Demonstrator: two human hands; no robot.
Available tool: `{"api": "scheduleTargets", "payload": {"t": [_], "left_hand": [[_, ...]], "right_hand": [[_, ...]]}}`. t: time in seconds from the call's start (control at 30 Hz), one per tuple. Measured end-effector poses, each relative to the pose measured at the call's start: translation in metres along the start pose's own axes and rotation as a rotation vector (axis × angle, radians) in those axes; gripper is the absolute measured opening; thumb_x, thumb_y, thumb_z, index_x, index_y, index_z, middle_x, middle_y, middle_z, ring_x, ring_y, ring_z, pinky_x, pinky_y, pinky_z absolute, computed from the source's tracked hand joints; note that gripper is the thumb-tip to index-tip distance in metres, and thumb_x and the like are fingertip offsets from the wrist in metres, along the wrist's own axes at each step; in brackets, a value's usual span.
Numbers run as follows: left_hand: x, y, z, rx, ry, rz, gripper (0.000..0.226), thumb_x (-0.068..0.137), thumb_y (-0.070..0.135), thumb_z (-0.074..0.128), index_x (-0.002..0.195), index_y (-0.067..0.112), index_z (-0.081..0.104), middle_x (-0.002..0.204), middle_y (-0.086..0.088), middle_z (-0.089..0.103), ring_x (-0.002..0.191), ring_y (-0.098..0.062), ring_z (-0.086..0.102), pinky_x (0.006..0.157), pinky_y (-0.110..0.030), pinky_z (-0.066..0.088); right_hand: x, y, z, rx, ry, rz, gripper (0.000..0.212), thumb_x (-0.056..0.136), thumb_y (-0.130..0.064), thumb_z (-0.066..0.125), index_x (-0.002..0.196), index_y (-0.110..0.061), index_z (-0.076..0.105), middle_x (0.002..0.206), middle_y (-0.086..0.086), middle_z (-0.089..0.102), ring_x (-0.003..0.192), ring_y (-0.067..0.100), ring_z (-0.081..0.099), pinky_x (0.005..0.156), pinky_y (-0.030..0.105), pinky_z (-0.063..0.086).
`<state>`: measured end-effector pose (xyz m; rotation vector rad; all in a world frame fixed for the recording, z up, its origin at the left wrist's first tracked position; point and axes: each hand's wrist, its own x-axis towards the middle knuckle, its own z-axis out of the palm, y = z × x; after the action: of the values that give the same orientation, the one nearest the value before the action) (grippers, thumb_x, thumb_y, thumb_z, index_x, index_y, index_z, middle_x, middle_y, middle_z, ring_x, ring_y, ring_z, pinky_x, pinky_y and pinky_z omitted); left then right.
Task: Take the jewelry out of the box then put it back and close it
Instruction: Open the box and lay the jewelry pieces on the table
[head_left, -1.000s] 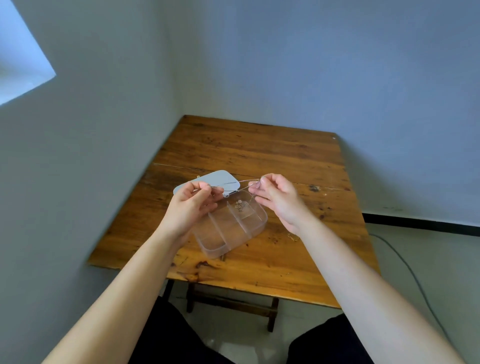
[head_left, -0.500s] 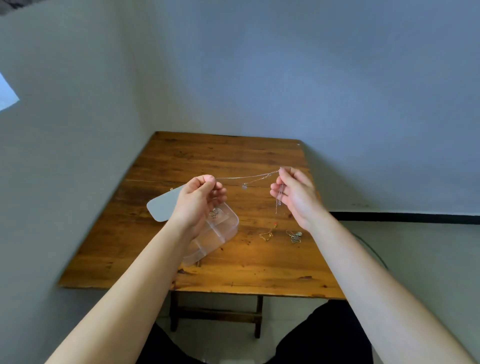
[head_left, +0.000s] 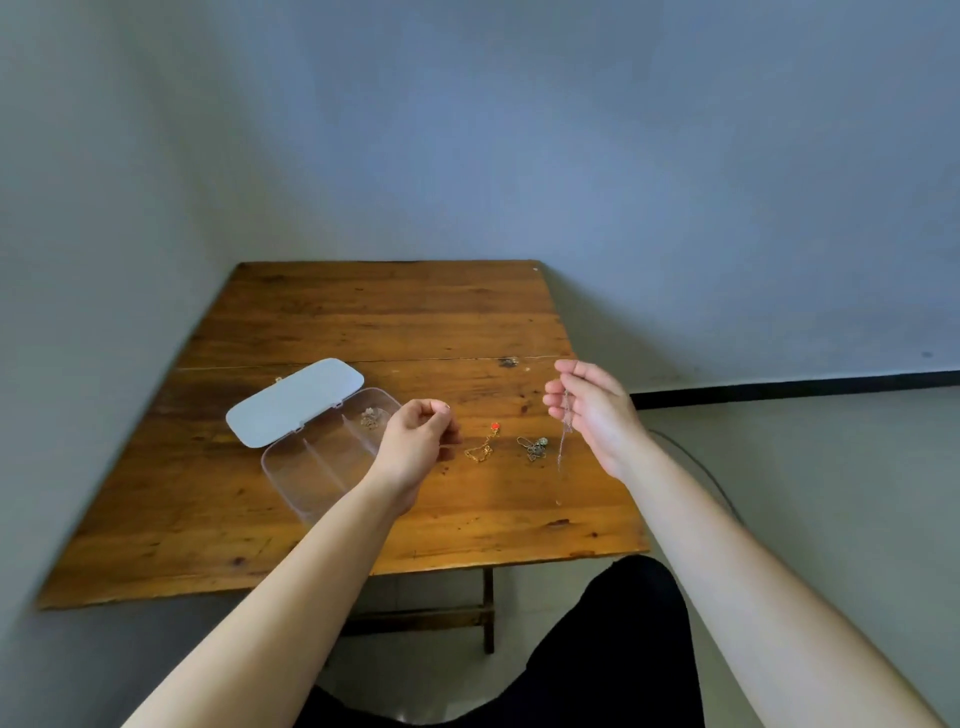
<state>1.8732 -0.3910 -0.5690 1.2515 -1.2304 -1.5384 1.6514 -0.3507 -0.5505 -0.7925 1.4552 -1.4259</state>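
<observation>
R hand (head_left: 597, 415) pinches a thin chain (head_left: 565, 441), dangling; L hand (head_left: 415, 441) fingers curled, can't tell if holding anything; box (head_left: 322, 462) lid open.

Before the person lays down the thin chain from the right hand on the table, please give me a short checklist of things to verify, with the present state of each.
1. Right hand has the thin chain: ok, it hangs down from the fingers.
2. Chain is free of the left hand: cannot tell, the fingers are curled shut and the chain is too fine to follow.
3. Bare spot on the table under the chain: ok, plain wood in front of the other pieces.
4. Chain clear of the gold chain with red bead and the dark pendant: ok, both lie to its left.
5. Box open for the return: ok, lid folded back.
6. Box emptied: not ok, one small piece remains inside.
</observation>
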Motion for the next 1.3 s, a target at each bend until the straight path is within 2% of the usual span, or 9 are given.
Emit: {"api": "scheduleTargets", "payload": {"t": [0.17,0.37,0.47,0.57,0.7,0.87,0.97,1.13,1.3], "left_hand": [[-0.006,-0.022,0.009,0.135,-0.048,-0.068,0.012,0.098,0.015,0.054,0.101,0.006,0.062,0.084,-0.008,0.065,0.075,-0.017,0.062,0.063,-0.028,0.050],[-0.009,-0.046,0.011,0.487,-0.094,-0.101,0.013,0.094,0.016,0.060,0.098,0.012,0.072,0.087,-0.002,0.064,0.076,-0.015,0.055,0.067,-0.028,0.046],[-0.011,-0.049,0.007,0.544,-0.109,-0.109,0.014,0.095,0.016,0.058,0.102,0.018,0.070,0.087,-0.001,0.064,0.078,-0.014,0.057,0.067,-0.026,0.048],[-0.015,-0.044,-0.001,0.554,-0.110,-0.086,0.014,0.095,0.018,0.058,0.104,0.021,0.069,0.091,-0.002,0.067,0.082,-0.015,0.060,0.068,-0.028,0.051],[-0.023,-0.035,-0.020,0.610,-0.077,-0.006,0.019,0.096,0.018,0.056,0.111,0.020,0.067,0.105,-0.001,0.067,0.097,-0.018,0.062,0.084,-0.035,0.055],[-0.035,-0.024,-0.052,0.870,0.069,0.256,0.025,0.096,0.019,0.055,0.120,0.015,0.063,0.117,-0.007,0.066,0.101,-0.021,0.061,0.085,-0.032,0.051],[-0.039,-0.021,-0.072,1.044,0.155,0.341,0.037,0.097,0.022,0.051,0.133,0.017,0.054,0.134,-0.010,0.057,0.117,-0.027,0.055,0.095,-0.042,0.050],[-0.034,-0.022,-0.102,1.330,0.174,0.296,0.043,0.098,0.029,0.046,0.140,0.021,0.044,0.151,-0.008,0.041,0.140,-0.030,0.032,0.113,-0.055,0.028],[-0.020,-0.025,-0.120,1.415,0.189,0.205,0.050,0.101,0.032,0.036,0.149,0.019,0.031,0.161,-0.010,0.022,0.150,-0.029,0.010,0.117,-0.054,0.016]], "right_hand": [[-0.005,0.037,-0.004,-0.353,-0.047,0.078,0.025,0.101,-0.010,0.049,0.120,-0.015,0.065,0.108,0.002,0.073,0.098,0.014,0.070,0.088,0.031,0.057],[-0.014,0.062,-0.010,-0.674,-0.078,0.099,0.028,0.100,-0.015,0.052,0.124,-0.016,0.067,0.113,-0.005,0.067,0.100,0.021,0.069,0.051,0.007,0.045],[-0.014,0.058,-0.009,-0.776,-0.097,0.059,0.029,0.102,-0.018,0.050,0.124,-0.022,0.068,0.110,-0.003,0.071,0.096,0.020,0.070,0.055,0.011,0.046],[-0.014,0.052,-0.006,-0.909,-0.103,-0.009,0.030,0.103,-0.019,0.047,0.125,-0.024,0.067,0.127,-0.005,0.064,0.088,0.015,0.071,0.052,0.009,0.040],[-0.016,0.046,0.000,-1.004,-0.090,-0.052,0.032,0.103,-0.021,0.045,0.128,-0.027,0.065,0.135,-0.001,0.061,0.092,0.014,0.064,0.050,0.010,0.038],[-0.026,0.038,0.019,-1.081,-0.088,-0.087,0.038,0.102,-0.021,0.046,0.139,-0.024,0.053,0.145,0.003,0.051,0.085,0.021,0.063,0.065,0.026,0.049],[-0.030,0.034,0.038,-1.158,-0.130,-0.166,0.039,0.102,-0.021,0.048,0.140,-0.024,0.051,0.149,0.002,0.046,0.121,0.024,0.055,0.089,0.033,0.047],[-0.022,0.026,0.080,-1.149,-0.270,-0.272,0.038,0.099,-0.022,0.051,0.137,-0.025,0.053,0.140,0.000,0.056,0.122,0.020,0.056,0.094,0.036,0.049],[-0.007,0.022,0.124,-1.123,-0.400,-0.324,0.035,0.098,-0.020,0.053,0.133,-0.025,0.058,0.136,0.002,0.059,0.109,0.021,0.062,0.090,0.040,0.055]]}}
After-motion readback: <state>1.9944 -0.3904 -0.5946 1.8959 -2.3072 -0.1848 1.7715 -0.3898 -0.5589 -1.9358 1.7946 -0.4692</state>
